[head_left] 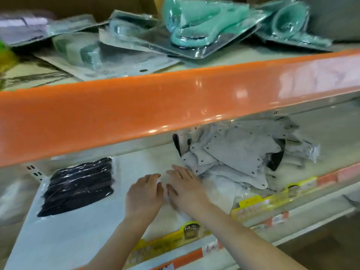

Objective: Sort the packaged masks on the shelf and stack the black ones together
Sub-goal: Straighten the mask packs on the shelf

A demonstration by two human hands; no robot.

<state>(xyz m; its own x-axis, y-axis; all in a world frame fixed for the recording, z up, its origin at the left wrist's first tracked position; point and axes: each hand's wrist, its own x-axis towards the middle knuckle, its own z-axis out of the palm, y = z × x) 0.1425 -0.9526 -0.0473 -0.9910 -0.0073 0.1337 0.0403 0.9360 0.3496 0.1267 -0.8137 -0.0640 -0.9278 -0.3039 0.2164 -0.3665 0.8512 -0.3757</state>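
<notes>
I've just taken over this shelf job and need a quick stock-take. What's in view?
black masks: one packaged stack, black, lower shelf left
grey masks: loose heap, count unclear, grey, some black showing beneath, lower shelf right
blister packs: several, teal in clear plastic, upper shelf
beam: one, orange, front of the upper shelf
price tags: several, yellow, lower shelf edge
left hand: fingers straight, flat on lower shelf
right hand: fingers straight, beside the grey heap

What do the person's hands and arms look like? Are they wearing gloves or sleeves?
No gloves and no sleeves show. The left hand and the right hand are bare, and both forearms are uncovered as far as the picture shows. I see no rings, watch or bracelets.
</notes>
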